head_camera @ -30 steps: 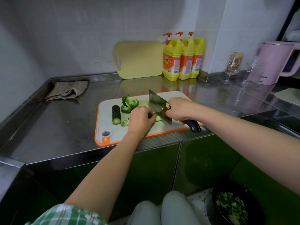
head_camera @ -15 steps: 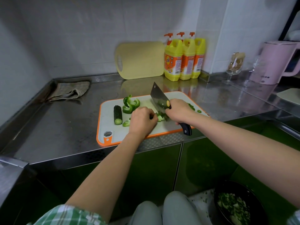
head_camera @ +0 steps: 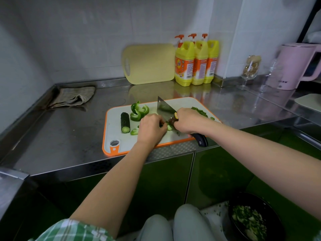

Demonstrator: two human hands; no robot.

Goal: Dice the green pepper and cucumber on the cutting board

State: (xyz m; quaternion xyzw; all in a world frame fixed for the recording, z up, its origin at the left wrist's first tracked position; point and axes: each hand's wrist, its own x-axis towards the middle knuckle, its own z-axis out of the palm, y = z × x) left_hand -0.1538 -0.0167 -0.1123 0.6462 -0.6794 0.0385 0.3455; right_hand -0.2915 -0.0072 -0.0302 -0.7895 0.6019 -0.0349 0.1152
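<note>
On cutting board point(head_camera: 113, 129), cleaver point(head_camera: 165, 110) beside pepper point(head_camera: 169, 127).

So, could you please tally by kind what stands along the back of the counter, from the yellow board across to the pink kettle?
Yellow board: 1
Pump bottles: 3
Stemmed glasses: 2
Pink kettle: 1
Total: 7
</note>
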